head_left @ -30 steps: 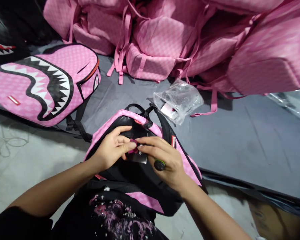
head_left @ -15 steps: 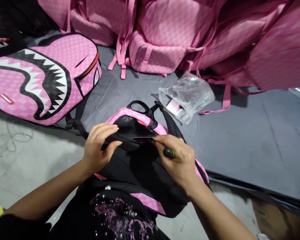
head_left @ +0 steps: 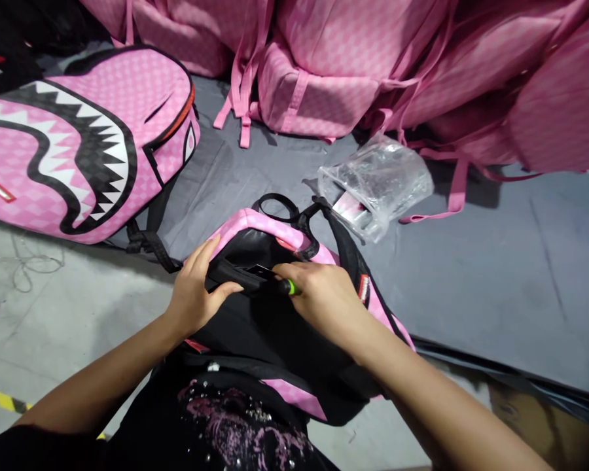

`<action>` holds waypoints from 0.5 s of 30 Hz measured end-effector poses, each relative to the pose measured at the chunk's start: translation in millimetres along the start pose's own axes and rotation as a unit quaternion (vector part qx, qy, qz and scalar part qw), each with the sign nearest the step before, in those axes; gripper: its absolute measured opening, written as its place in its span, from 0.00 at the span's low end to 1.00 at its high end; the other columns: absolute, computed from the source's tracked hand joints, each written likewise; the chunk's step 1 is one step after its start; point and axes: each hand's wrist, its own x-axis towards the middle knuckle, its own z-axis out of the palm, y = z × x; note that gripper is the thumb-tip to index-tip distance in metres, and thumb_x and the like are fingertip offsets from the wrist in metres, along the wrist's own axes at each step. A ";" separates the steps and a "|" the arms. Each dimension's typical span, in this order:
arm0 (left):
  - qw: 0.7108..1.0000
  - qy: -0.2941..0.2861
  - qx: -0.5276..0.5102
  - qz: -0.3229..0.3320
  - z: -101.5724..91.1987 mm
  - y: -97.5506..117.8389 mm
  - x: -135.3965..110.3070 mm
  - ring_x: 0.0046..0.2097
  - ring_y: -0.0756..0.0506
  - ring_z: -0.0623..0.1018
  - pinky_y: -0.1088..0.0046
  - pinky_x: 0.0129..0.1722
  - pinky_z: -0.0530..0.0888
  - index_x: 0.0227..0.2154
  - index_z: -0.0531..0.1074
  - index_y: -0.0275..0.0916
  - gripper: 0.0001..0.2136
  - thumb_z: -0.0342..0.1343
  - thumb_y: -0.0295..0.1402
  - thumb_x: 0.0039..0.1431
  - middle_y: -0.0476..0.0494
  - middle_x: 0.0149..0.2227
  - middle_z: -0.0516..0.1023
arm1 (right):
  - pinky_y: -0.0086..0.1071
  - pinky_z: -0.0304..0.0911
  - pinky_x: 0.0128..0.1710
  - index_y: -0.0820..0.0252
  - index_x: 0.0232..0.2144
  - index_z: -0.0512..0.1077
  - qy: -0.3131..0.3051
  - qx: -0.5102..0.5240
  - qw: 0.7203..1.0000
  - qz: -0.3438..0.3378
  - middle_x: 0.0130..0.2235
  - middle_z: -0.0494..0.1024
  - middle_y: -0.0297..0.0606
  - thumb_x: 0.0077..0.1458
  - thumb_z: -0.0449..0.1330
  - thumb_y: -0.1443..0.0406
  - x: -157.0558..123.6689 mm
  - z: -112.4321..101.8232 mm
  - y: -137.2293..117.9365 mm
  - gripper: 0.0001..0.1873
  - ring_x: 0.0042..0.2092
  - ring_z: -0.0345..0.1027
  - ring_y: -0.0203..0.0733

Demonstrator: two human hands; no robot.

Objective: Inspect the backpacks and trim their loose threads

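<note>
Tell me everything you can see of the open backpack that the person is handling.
The open backpack has a pink checkered rim, a black, fabric-like inside, a black strap and a red-and-white label. Its mouth gapes; the far rim reaches over the gray surface, the near side toward the person. The left hand touches its left edge; the right hand pinches a dark card inside.

Two hands (head_left: 191,294), one card (head_left: 261,270), one open backpack (head_left: 269,327), one clear bag (head_left: 397,176); beyond, seemingly five or more pink backpacks (head_left: 319,98).
</note>
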 end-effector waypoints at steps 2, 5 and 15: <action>1.000 0.002 -0.001 -0.001 1.1 -2.5 -1.8 0.61 0.35 0.73 0.54 0.60 0.73 0.65 0.58 0.38 0.41 0.71 0.35 0.51 0.32 0.61 0.72 | 0.32 0.58 0.31 0.58 0.39 0.78 -0.076 -0.040 0.996 -0.012 0.36 0.83 0.37 0.57 0.54 0.77 10.3 -5.1 -10.6 0.16 0.38 0.77 0.44; 1.000 0.011 -0.010 0.021 4.1 -5.7 -4.0 0.62 0.35 0.73 0.57 0.60 0.74 0.65 0.57 0.38 0.40 0.70 0.36 0.52 0.32 0.61 0.72 | 0.34 0.57 0.29 0.61 0.39 0.77 -0.106 -0.104 0.987 -0.053 0.37 0.82 0.44 0.61 0.52 0.76 20.7 -6.4 -25.6 0.15 0.40 0.76 0.48; 0.997 0.028 -0.037 0.058 8.9 -16.6 -5.9 0.64 0.37 0.71 0.57 0.62 0.72 0.69 0.52 0.43 0.37 0.62 0.39 0.61 0.34 0.63 0.69 | 0.33 0.59 0.30 0.64 0.40 0.76 -0.128 -0.132 0.978 -0.097 0.36 0.81 0.47 0.64 0.51 0.75 35.3 -6.4 -29.1 0.13 0.37 0.77 0.46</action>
